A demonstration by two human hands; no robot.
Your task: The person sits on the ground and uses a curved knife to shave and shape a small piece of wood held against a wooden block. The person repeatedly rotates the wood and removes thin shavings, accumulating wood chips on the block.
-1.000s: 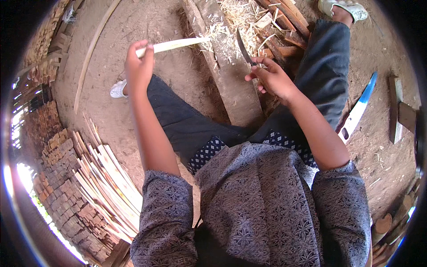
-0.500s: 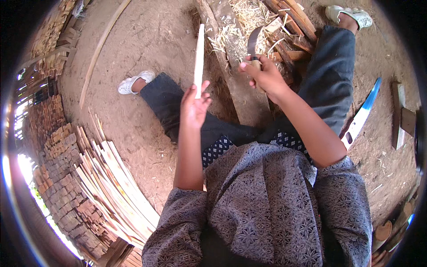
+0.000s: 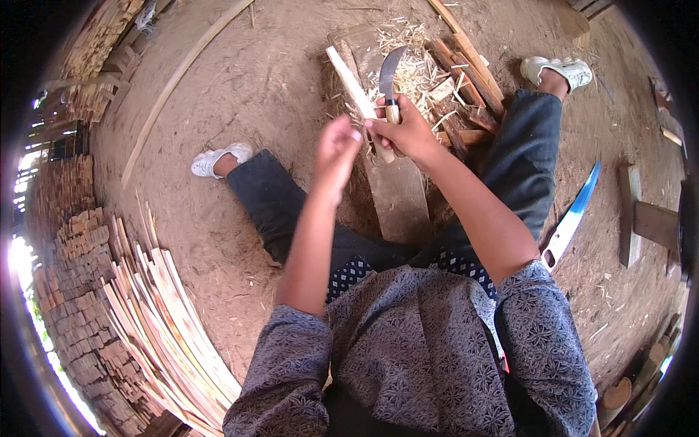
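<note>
My right hand [image 3: 409, 137] is closed around the wooden handle of a knife [image 3: 390, 73] with a curved, sickle-like blade pointing up. Its thumb and fingers also pinch the lower part of a pale whittled stick [image 3: 351, 81], which slants up to the left over the plank. Just left of the stick is my left hand [image 3: 336, 154], somewhat blurred, its fingers loosely apart with nothing seen in them. Beneath both lies a worn wooden plank [image 3: 397, 200] between my legs, with pale wood shavings [image 3: 404, 40] at its far end.
Split wood pieces [image 3: 466, 80] lie right of the shavings. A saw [image 3: 571, 218] with a blue-tipped blade rests by my right leg. Long pale wood strips [image 3: 164, 306] and stacked small blocks [image 3: 73, 313] are on the left. A wooden frame [image 3: 644, 218] stands at far right.
The stick has passed from my left hand to my right and now tilts over the plank. My left hand has let go and moved right. The view has shifted slightly.
</note>
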